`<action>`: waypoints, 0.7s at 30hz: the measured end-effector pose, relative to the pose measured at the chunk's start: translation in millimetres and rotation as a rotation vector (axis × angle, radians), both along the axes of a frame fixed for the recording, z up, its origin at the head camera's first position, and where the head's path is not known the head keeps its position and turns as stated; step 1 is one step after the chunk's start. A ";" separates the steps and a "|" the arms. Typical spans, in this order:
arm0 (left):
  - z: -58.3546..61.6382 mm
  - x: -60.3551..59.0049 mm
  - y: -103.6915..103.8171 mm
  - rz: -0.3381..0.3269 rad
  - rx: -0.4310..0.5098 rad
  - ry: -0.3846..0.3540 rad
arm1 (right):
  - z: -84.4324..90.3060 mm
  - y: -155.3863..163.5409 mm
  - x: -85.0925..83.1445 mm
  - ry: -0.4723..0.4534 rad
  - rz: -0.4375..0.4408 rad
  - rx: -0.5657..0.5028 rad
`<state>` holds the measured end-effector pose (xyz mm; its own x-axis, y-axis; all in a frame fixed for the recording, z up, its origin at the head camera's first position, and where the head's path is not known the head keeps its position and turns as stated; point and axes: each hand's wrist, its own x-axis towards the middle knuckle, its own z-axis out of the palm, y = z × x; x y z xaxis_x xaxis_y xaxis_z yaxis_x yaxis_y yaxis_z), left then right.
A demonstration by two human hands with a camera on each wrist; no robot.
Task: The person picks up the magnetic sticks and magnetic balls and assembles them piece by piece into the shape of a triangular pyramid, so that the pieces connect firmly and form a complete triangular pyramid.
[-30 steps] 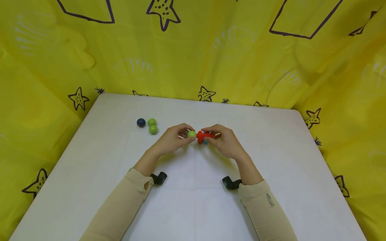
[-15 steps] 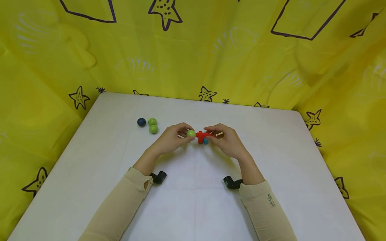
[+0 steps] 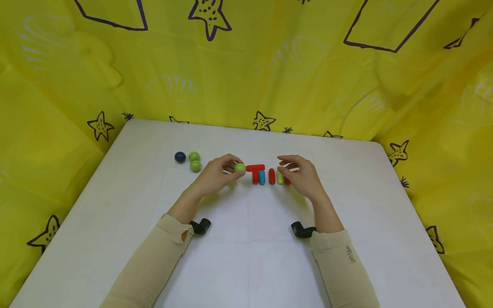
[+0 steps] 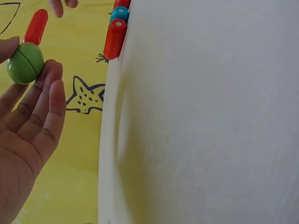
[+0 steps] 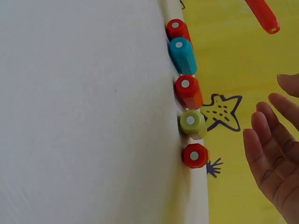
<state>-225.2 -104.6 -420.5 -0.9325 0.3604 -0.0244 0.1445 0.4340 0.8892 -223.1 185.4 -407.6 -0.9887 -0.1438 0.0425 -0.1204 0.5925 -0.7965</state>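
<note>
My left hand pinches a glossy green ball between thumb and fingers, above the table. From the ball's far side a red stick juts out toward the right, end touching the ball; the left wrist view shows this stick too. Nothing is in my right hand, whose fingers are relaxed, just right of the stick's free end. Below it lie several short sticks side by side: red, a blue stick, red, a yellow-green stick and red. The right hand partly hides the rightmost in the head view.
Left of my hands, a dark blue ball and two green balls sit together on the white table. A yellow curtain with starfish drawings surrounds the table's back and sides.
My right hand has let go of the red stick and drawn away to the right, uncovering the row of sticks. My left hand has shifted slightly left and away from me with the ball and stick.
</note>
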 end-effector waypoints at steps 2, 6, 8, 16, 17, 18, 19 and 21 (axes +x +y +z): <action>0.0 0.0 -0.4 0.008 0.005 0.000 | -1.4 3.3 -1.4 -0.022 -0.036 0.010; 0.2 -0.7 -0.9 0.017 0.010 -0.002 | -5.8 8.7 -4.2 -0.075 -0.089 0.016; -0.1 -1.4 -0.7 0.019 0.008 -0.002 | -8.6 10.8 -5.7 -0.099 -0.103 0.023; -3.5 -4.1 -0.4 0.030 0.015 -0.009 | -17.0 16.1 -8.1 -0.175 -0.118 0.122; -4.2 -4.3 -0.4 0.032 0.019 -0.009 | -17.9 16.6 -8.4 -0.190 -0.112 0.135; -4.5 -4.2 -0.4 0.035 0.022 -0.010 | -18.6 16.9 -8.7 -0.204 -0.107 0.146; -4.4 -4.0 -0.3 0.038 0.027 -0.011 | -19.2 17.2 -8.9 -0.214 -0.101 0.156; -3.4 -3.3 -0.2 0.038 0.033 -0.010 | -20.1 17.3 -9.1 -0.226 -0.094 0.171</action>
